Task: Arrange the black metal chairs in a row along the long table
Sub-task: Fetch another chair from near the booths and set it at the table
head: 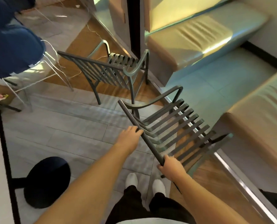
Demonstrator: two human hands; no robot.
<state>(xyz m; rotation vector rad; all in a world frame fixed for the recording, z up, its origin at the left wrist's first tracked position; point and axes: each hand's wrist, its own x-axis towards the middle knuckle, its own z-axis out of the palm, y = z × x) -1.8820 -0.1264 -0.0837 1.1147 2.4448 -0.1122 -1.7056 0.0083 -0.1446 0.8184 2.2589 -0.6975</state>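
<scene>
Right hand (170, 166) is wrapped round the near end of the top rail (141, 133) of the near black slatted chair (175, 126). Left hand (129, 135) sits further up the same rail, fingers curled over it — both hands clamped on the one bar. The rail's long axis runs diagonally, from the right hand away and leftward; the seat slats extend away to the right toward the beige bench seat (199, 39).

A second black chair (108, 70) stands further ahead, apart from the first, its back rail on a different angle. My read: the held chair needs swinging — left end pushed out — until its rail lines up with the far chair's. The table edge isn't clearly identifiable here.
</scene>
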